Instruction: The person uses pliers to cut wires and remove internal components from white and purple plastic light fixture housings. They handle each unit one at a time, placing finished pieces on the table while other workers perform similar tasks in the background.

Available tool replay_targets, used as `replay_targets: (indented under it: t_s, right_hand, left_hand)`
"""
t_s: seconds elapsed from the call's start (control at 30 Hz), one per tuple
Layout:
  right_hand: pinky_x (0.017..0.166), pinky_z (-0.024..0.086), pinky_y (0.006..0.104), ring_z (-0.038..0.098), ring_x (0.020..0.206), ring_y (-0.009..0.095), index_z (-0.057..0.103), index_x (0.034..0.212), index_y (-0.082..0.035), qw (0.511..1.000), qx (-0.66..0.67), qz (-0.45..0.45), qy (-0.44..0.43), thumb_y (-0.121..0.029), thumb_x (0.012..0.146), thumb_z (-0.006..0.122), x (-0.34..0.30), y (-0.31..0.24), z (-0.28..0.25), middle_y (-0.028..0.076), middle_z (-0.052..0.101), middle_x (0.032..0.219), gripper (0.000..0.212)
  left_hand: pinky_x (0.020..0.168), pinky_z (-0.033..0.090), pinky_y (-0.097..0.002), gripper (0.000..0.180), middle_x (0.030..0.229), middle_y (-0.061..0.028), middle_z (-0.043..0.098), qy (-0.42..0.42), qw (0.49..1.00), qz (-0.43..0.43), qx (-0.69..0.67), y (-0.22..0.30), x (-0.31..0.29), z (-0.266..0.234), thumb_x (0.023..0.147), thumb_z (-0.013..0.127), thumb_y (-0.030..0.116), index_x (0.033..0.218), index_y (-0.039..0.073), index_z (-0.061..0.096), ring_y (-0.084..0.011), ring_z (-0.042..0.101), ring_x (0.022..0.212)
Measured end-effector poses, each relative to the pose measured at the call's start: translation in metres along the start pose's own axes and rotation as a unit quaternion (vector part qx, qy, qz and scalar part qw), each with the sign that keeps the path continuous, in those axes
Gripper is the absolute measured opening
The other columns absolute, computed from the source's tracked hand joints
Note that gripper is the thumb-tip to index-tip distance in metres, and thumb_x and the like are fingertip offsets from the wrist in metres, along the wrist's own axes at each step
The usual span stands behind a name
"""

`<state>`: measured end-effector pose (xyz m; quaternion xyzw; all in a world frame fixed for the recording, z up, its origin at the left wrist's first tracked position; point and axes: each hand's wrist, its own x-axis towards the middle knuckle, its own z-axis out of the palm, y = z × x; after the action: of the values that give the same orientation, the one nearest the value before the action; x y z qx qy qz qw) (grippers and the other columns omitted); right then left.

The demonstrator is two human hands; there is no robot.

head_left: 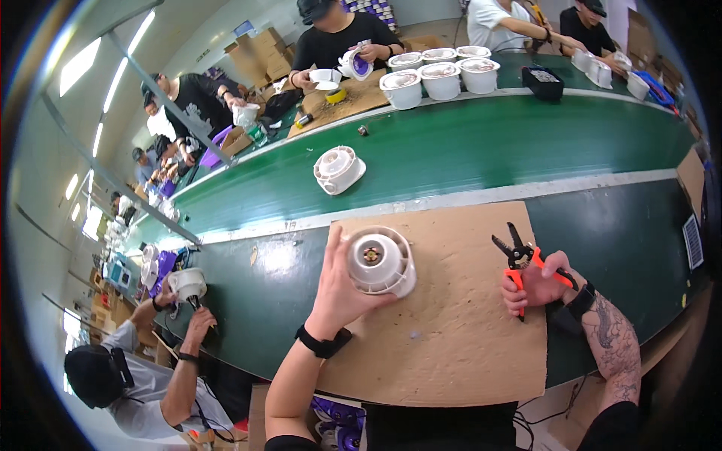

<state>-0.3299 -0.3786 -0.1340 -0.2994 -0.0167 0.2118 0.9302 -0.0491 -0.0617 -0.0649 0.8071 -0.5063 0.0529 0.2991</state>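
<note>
My left hand (pixel 340 292) is wrapped round the left side of a white round plastic housing (pixel 391 272). The housing rests on a sheet of brown cardboard (pixel 459 338), and a small brass-coloured metal part (pixel 371 255) shows in the middle of its top. To the right, my right hand (pixel 535 286) grips a pair of wire strippers (pixel 519 257) by their orange and black handles. Their dark jaws are spread apart and point away from me, with nothing between them. The tool is held over the cardboard's right edge, apart from the housing.
Beyond the cardboard runs a green conveyor belt (pixel 263 188) carrying another white housing (pixel 338 170) and a small metal part (pixel 363 130). Several white tubs (pixel 441 81) stand on its far side. Co-workers sit opposite, and one (pixel 143 383) works close by on my left.
</note>
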Motion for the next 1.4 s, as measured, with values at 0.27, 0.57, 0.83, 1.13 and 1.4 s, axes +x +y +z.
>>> replay_targets:
  t_s: [0.27,0.57,0.83,1.13,1.4]
  right_hand:
    - [0.092,0.044,0.0448,0.053,0.083,0.024,0.054,0.102,-0.005,0.998,-0.059,0.005,0.023,-0.038,0.057,0.067,0.005,0.003,0.001,0.006,0.052,0.088,0.057]
    - [0.086,0.045,0.0349,0.055,0.097,0.018,0.056,0.113,-0.003,0.897,-0.410,0.041,0.160,-0.025,0.069,0.076,0.065,-0.031,0.087,0.005,0.056,0.101,0.053]
    - [0.082,0.051,0.0428,0.063,0.093,0.032,0.057,0.121,0.000,0.697,-0.697,0.038,0.163,-0.036,0.071,0.083,0.146,-0.029,0.093,0.015,0.063,0.099,0.067]
    - [0.088,0.047,0.0475,0.059,0.097,0.039,0.059,0.110,0.000,0.487,-0.828,-0.136,0.242,-0.034,0.065,0.082,0.134,-0.012,0.105,0.018,0.061,0.100,0.061]
    - [0.090,0.043,0.0425,0.058,0.097,0.029,0.062,0.104,-0.001,0.387,-0.853,-0.179,0.301,-0.036,0.064,0.082,0.130,-0.005,0.117,0.014,0.060,0.099,0.057]
  left_hand:
    - [0.113,0.049,-0.0490,0.113,0.149,-0.0267,0.051,-0.099,0.980,-0.086,-0.152,-0.033,-0.011,-0.005,0.057,0.102,0.039,0.153,0.008,0.050,-0.0426,0.054,0.137]
    - [0.113,0.049,-0.0485,0.110,0.148,-0.0243,0.046,-0.050,0.983,-0.031,-0.175,-0.032,-0.014,-0.018,0.056,0.103,0.034,0.151,0.010,0.051,-0.0404,0.053,0.136]
    - [0.111,0.051,-0.0448,0.088,0.153,-0.0240,0.041,0.035,0.984,0.050,-0.169,-0.048,-0.017,-0.014,0.082,0.086,0.014,0.158,0.010,0.042,-0.0347,0.053,0.139]
    - [0.103,0.059,-0.0372,0.087,0.155,-0.0239,0.046,0.140,0.857,-0.098,-0.485,-0.037,-0.011,-0.013,0.089,0.073,-0.007,0.161,-0.001,0.025,-0.0281,0.062,0.130]
    - [0.111,0.050,-0.0370,0.067,0.149,-0.0211,0.056,0.175,0.874,-0.137,-0.432,-0.022,-0.023,0.005,0.093,0.063,-0.007,0.155,-0.005,0.039,-0.0255,0.059,0.133]
